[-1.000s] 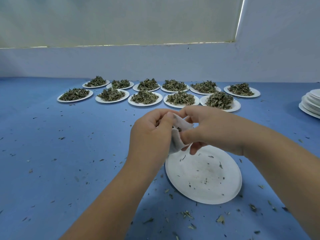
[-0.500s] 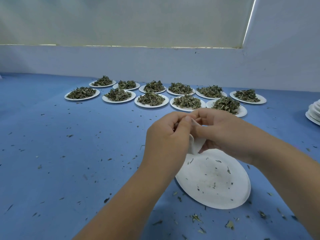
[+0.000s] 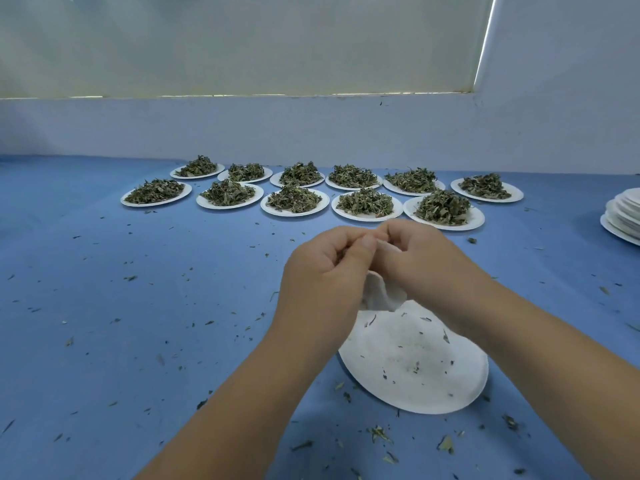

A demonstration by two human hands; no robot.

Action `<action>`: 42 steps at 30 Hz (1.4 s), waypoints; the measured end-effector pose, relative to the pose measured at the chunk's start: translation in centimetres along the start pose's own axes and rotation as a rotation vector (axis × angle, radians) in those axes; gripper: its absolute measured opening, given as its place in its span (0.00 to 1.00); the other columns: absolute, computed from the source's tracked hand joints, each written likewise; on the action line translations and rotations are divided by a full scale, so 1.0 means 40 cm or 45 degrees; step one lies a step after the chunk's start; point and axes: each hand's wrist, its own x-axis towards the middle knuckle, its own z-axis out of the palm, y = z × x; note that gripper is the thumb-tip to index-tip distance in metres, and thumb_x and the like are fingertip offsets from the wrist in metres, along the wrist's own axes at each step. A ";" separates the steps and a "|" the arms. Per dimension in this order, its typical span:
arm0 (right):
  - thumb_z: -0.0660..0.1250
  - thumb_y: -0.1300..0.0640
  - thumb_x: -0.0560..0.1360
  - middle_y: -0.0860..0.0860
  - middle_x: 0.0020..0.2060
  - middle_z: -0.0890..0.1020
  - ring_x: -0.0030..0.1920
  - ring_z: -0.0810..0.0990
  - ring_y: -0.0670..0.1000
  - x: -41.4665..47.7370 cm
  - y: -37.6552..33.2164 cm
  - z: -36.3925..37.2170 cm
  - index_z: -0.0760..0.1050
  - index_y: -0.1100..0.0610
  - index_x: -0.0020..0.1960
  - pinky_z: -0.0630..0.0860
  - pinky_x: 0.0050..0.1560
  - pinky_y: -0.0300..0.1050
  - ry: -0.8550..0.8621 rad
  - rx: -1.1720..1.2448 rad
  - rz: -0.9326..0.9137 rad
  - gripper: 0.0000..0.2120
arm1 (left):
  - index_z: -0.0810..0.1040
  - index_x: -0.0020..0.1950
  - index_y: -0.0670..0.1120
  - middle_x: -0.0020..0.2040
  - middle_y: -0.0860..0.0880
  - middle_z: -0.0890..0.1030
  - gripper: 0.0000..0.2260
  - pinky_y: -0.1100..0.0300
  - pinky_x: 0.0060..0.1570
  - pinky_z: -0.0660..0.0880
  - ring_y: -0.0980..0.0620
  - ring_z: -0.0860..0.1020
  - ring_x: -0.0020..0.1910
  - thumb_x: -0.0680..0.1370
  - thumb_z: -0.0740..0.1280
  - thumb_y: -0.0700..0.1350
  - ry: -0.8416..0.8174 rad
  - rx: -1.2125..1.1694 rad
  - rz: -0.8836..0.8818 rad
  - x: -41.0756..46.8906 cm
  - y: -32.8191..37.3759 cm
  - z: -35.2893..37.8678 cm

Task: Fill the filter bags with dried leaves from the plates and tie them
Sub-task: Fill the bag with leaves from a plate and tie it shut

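Head view:
Left hand [image 3: 325, 271]: fingers curled, pinching the filter bag's [image 3: 379, 296] top.
Right hand [image 3: 422, 268]: pinched the same top, touching the left hand.
Filter bag: hung over the near plate's [image 3: 433, 368] far rim; less of it showed than a second before.
Leaf plates [image 3: 294, 199]: two rows near the worktop's [image 3: 138, 306] far edge.

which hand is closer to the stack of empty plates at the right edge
Right. The right hand is left of the stack of empty plates; the left hand is farther left still.

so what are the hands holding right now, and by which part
The left hand and right hand pinch the filter bag by its top.
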 end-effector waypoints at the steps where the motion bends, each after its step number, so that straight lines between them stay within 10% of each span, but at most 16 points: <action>1: 0.68 0.56 0.75 0.52 0.37 0.83 0.35 0.83 0.47 -0.003 -0.007 -0.009 0.77 0.55 0.46 0.77 0.33 0.38 -0.147 0.163 0.024 0.03 | 0.83 0.45 0.47 0.22 0.60 0.72 0.10 0.73 0.23 0.64 0.63 0.70 0.21 0.80 0.63 0.41 0.030 -0.046 -0.004 0.003 0.000 -0.004; 4: 0.70 0.65 0.71 0.54 0.47 0.82 0.44 0.83 0.53 -0.007 -0.016 -0.019 0.79 0.52 0.52 0.80 0.43 0.44 -0.292 0.177 -0.049 0.12 | 0.81 0.47 0.41 0.19 0.57 0.70 0.09 0.73 0.21 0.65 0.62 0.69 0.18 0.81 0.61 0.39 0.035 -0.264 -0.049 0.009 0.006 -0.012; 11: 0.65 0.63 0.70 0.39 0.25 0.74 0.22 0.69 0.40 -0.010 -0.015 0.003 0.75 0.54 0.39 0.63 0.22 0.30 0.120 -0.105 -0.267 0.06 | 0.85 0.44 0.46 0.23 0.53 0.67 0.09 0.66 0.24 0.59 0.57 0.59 0.19 0.75 0.64 0.45 -0.147 -0.333 -0.058 0.000 0.012 -0.005; 18: 0.69 0.44 0.73 0.45 0.57 0.80 0.55 0.81 0.50 -0.009 -0.018 -0.037 0.73 0.38 0.64 0.79 0.53 0.49 -0.518 0.245 -0.184 0.19 | 0.84 0.48 0.48 0.24 0.53 0.68 0.08 0.65 0.22 0.60 0.57 0.60 0.20 0.79 0.64 0.42 0.091 -0.370 -0.064 0.018 0.029 -0.043; 23: 0.78 0.49 0.65 0.46 0.48 0.83 0.49 0.82 0.44 -0.042 -0.045 -0.002 0.66 0.28 0.62 0.80 0.52 0.56 -0.461 0.002 -0.242 0.33 | 0.84 0.47 0.50 0.26 0.53 0.73 0.12 0.68 0.19 0.63 0.57 0.62 0.19 0.79 0.62 0.38 0.226 -0.521 -0.109 0.023 0.065 -0.076; 27: 0.75 0.54 0.65 0.50 0.44 0.83 0.44 0.83 0.53 -0.092 -0.079 0.074 0.69 0.34 0.60 0.81 0.48 0.57 -0.249 0.136 -0.376 0.29 | 0.84 0.43 0.49 0.22 0.53 0.66 0.12 0.70 0.19 0.57 0.57 0.57 0.19 0.74 0.63 0.37 0.079 -0.641 -0.114 -0.007 0.094 -0.119; 31: 0.72 0.47 0.64 0.40 0.37 0.81 0.30 0.76 0.45 -0.121 -0.110 0.144 0.70 0.34 0.55 0.74 0.33 0.38 -0.198 0.066 -0.414 0.22 | 0.84 0.40 0.49 0.21 0.53 0.63 0.10 0.72 0.19 0.57 0.59 0.56 0.17 0.68 0.63 0.40 0.014 -0.721 -0.111 -0.034 0.124 -0.208; 36: 0.73 0.50 0.70 0.42 0.44 0.81 0.34 0.82 0.51 -0.073 -0.164 0.250 0.78 0.44 0.50 0.76 0.36 0.40 -0.353 0.039 -0.329 0.10 | 0.84 0.43 0.48 0.23 0.51 0.63 0.12 0.70 0.19 0.56 0.58 0.56 0.18 0.77 0.62 0.37 0.201 -0.664 -0.114 -0.043 0.108 -0.350; 42: 0.73 0.49 0.69 0.46 0.39 0.82 0.36 0.80 0.47 0.002 -0.253 0.451 0.80 0.50 0.46 0.75 0.35 0.42 -0.287 0.159 -0.255 0.08 | 0.78 0.54 0.54 0.36 0.52 0.74 0.07 0.63 0.23 0.64 0.55 0.66 0.22 0.77 0.67 0.50 0.491 0.012 -0.203 -0.100 0.046 -0.574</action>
